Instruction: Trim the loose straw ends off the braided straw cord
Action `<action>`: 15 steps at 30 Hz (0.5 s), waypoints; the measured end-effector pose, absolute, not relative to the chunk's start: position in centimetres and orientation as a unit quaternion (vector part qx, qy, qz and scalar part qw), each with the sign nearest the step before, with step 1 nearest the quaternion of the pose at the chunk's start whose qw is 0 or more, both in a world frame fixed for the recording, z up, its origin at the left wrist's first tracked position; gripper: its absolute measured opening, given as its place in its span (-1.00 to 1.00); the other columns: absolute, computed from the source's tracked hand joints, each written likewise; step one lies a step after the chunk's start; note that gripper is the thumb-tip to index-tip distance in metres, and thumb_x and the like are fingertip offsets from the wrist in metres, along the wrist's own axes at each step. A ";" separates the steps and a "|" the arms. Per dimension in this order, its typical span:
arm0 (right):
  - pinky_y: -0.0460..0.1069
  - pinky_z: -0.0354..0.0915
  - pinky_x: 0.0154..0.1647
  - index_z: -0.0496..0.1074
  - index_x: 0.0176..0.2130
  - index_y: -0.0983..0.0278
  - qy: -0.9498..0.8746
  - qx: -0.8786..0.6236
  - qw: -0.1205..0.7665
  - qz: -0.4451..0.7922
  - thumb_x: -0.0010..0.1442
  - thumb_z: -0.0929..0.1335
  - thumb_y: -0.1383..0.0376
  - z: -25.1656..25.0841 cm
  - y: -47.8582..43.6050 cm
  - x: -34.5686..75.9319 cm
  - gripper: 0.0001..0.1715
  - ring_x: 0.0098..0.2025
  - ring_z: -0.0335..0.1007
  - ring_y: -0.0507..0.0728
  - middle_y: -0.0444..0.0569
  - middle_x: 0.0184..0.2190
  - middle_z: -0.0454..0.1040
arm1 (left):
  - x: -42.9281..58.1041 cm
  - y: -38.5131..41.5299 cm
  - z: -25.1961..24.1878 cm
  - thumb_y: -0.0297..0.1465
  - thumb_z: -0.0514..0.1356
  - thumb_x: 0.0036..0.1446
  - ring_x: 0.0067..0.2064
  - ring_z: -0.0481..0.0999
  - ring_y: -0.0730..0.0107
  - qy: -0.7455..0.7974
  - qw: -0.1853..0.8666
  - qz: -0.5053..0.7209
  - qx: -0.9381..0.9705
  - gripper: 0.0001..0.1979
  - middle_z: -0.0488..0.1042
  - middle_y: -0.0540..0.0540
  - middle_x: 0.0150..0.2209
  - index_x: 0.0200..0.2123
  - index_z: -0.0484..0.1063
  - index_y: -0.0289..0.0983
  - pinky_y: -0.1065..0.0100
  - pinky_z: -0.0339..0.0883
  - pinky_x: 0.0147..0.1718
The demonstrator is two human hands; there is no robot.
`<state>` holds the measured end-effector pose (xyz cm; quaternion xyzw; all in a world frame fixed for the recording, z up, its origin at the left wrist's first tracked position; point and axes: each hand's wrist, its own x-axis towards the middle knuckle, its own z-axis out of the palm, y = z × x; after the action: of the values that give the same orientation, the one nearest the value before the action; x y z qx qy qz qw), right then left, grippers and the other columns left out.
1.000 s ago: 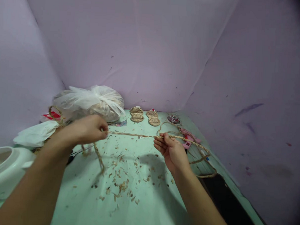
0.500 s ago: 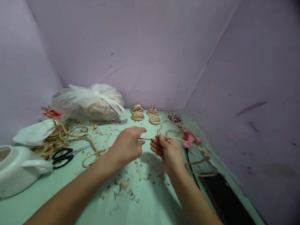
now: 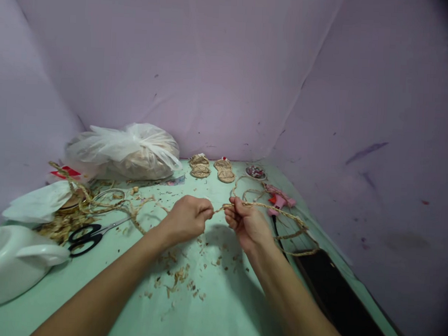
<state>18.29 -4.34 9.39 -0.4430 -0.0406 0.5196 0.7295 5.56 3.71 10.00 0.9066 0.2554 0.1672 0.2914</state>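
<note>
We've got left hand (image 3: 188, 219) and right hand (image 3: 251, 227) both pinching the rope (image 3: 287, 215); two tiny sandals (image 3: 200, 167) look finished, can't tell how much rope's left.

Tan cord (image 3: 218, 209) between left fingers (image 3: 206, 209) and right fingers (image 3: 231, 217), above green table (image 3: 202, 320).

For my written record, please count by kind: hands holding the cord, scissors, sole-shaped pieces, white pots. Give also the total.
Hands holding the cord: 2
Scissors: 1
Sole-shaped pieces: 2
White pot: 1
Total: 6
</note>
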 end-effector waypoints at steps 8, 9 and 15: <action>-0.29 0.28 -0.64 0.37 -0.52 0.38 0.046 -0.371 0.668 0.643 0.11 0.28 0.43 9.6 -4.4 17.8 -0.80 -0.74 0.25 -0.15 -0.15 -0.69 0.39 | 6.3 4.4 8.5 -0.36 -0.02 -0.06 -0.59 0.05 0.57 0.269 0.458 0.185 0.827 -0.79 0.08 0.09 -0.68 -0.66 0.17 -0.30 0.48 -0.03 -0.59; -0.24 0.34 -0.58 0.39 -0.51 0.37 0.021 -0.380 0.688 0.619 0.09 0.31 0.38 9.1 -4.3 17.7 -0.84 -0.68 0.32 -0.11 -0.14 -0.66 0.42 | 6.4 4.6 8.1 -0.36 -0.02 -0.06 -0.60 0.05 0.56 0.291 0.444 0.188 0.826 -0.79 0.08 0.09 -0.69 -0.67 0.16 -0.29 0.49 -0.04 -0.59; -0.16 0.36 -0.55 0.42 -0.50 0.35 -0.106 -0.469 0.710 0.515 0.04 0.35 0.29 8.0 -4.1 17.6 -0.83 -0.57 0.41 -0.02 -0.07 -0.60 0.49 | 6.2 4.8 7.8 -0.38 0.01 -0.09 -0.59 0.08 0.54 0.330 0.406 0.191 0.831 -0.83 0.11 0.09 -0.69 -0.65 0.23 -0.29 0.47 -0.07 -0.59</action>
<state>17.61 -4.08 8.00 -0.4686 -0.1065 0.5147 0.7101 6.25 4.77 7.83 0.8307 0.3300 0.1906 0.4060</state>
